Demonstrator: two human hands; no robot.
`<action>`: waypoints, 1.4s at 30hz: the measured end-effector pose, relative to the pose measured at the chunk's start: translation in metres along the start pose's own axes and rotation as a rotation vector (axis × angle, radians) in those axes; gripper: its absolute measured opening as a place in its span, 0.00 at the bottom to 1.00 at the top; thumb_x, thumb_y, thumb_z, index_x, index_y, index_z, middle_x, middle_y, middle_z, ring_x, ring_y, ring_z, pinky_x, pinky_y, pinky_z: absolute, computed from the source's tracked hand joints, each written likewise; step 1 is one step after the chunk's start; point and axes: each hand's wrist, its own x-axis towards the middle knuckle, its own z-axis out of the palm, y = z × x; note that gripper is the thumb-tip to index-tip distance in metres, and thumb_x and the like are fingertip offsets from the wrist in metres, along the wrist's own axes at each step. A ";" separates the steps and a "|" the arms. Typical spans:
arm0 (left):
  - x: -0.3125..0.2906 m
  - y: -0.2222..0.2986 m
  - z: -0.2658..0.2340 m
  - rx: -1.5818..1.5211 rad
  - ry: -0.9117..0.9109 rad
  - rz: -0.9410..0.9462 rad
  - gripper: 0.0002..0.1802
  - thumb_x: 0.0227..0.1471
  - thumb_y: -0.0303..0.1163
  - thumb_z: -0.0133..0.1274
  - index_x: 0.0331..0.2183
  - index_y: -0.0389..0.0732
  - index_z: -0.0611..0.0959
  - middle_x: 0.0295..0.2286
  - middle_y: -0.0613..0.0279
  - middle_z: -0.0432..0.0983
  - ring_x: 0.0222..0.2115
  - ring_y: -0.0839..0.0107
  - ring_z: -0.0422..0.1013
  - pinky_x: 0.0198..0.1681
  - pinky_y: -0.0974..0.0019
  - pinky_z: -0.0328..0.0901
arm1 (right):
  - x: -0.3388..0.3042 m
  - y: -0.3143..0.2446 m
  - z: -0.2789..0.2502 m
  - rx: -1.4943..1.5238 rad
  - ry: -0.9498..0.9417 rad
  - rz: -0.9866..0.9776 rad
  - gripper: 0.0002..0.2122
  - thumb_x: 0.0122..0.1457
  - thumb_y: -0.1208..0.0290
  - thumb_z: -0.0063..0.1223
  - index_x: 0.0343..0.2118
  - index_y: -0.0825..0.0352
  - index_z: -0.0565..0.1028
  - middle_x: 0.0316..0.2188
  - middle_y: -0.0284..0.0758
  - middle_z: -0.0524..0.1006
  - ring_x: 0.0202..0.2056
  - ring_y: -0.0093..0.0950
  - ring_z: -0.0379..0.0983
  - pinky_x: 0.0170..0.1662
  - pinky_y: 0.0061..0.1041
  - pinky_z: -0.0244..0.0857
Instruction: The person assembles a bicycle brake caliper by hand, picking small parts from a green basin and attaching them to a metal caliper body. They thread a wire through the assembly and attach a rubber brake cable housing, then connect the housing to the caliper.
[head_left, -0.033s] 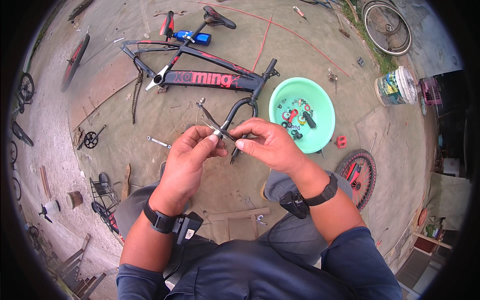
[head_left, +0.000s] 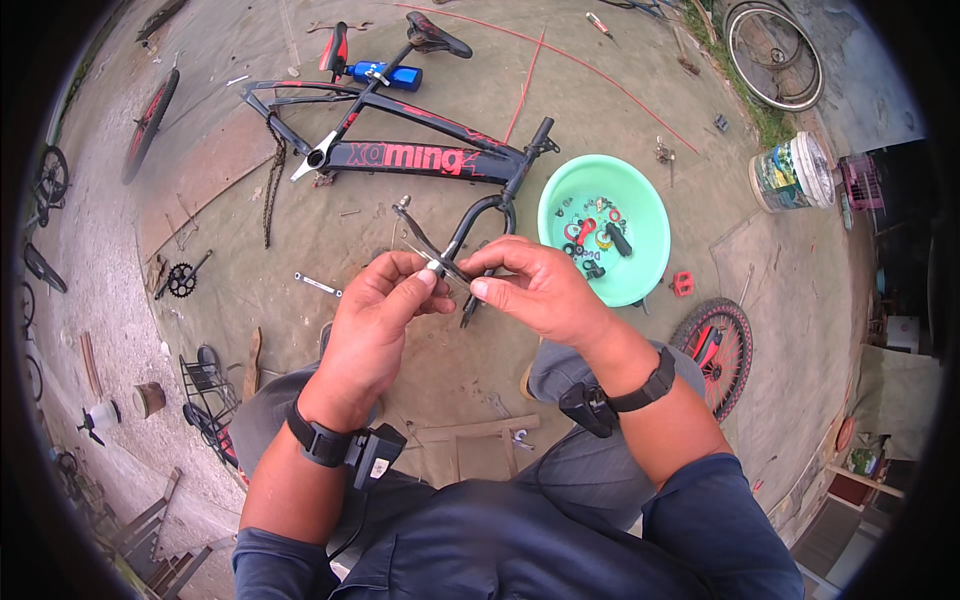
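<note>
Both hands meet at the middle, above the fork end of a black and red bicycle frame (head_left: 410,160) lying on the ground. My left hand (head_left: 385,300) is closed, thumb against forefinger, on a thin dark curved metal arm (head_left: 424,238) with a silver end pointing up and left. My right hand (head_left: 535,285) pinches the same piece at its lower right end. The fingers hide part of it, so its exact kind is unclear. Just beyond the hands, the fork (head_left: 464,226) curves down behind them.
A mint-green basin (head_left: 655,240) with several small bike parts stands right of the fork. A red pedal (head_left: 682,284) and a wheel (head_left: 742,350) lie near my right knee. To the left are a wrench (head_left: 318,284), a crankset (head_left: 182,280) and a hanging chain (head_left: 272,190).
</note>
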 end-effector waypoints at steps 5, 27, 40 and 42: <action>0.000 -0.001 0.000 0.012 -0.010 -0.003 0.11 0.62 0.30 0.52 0.42 0.32 0.77 0.35 0.58 0.77 0.35 0.69 0.75 0.44 0.64 0.69 | 0.001 0.003 0.002 0.018 0.006 0.003 0.13 0.63 0.72 0.59 0.47 0.72 0.76 0.44 0.33 0.74 0.47 0.21 0.72 0.49 0.22 0.68; -0.001 -0.003 0.000 -0.002 -0.025 -0.001 0.11 0.61 0.29 0.52 0.43 0.32 0.77 0.35 0.58 0.78 0.36 0.69 0.75 0.45 0.64 0.69 | -0.001 -0.001 0.004 -0.034 0.015 -0.037 0.13 0.62 0.74 0.59 0.49 0.71 0.78 0.41 0.33 0.75 0.43 0.21 0.73 0.44 0.21 0.69; -0.001 -0.005 -0.002 0.007 -0.034 -0.010 0.13 0.61 0.29 0.53 0.45 0.32 0.77 0.36 0.58 0.78 0.36 0.69 0.75 0.45 0.65 0.70 | -0.002 -0.003 0.006 -0.040 0.042 -0.065 0.12 0.61 0.78 0.57 0.48 0.71 0.78 0.44 0.34 0.75 0.43 0.21 0.73 0.43 0.20 0.70; -0.001 -0.004 -0.002 0.000 -0.040 -0.006 0.13 0.61 0.29 0.53 0.45 0.32 0.77 0.36 0.58 0.78 0.36 0.69 0.75 0.45 0.65 0.70 | -0.002 -0.002 0.006 -0.045 0.037 -0.070 0.12 0.60 0.79 0.57 0.48 0.70 0.78 0.44 0.34 0.75 0.43 0.21 0.73 0.43 0.20 0.70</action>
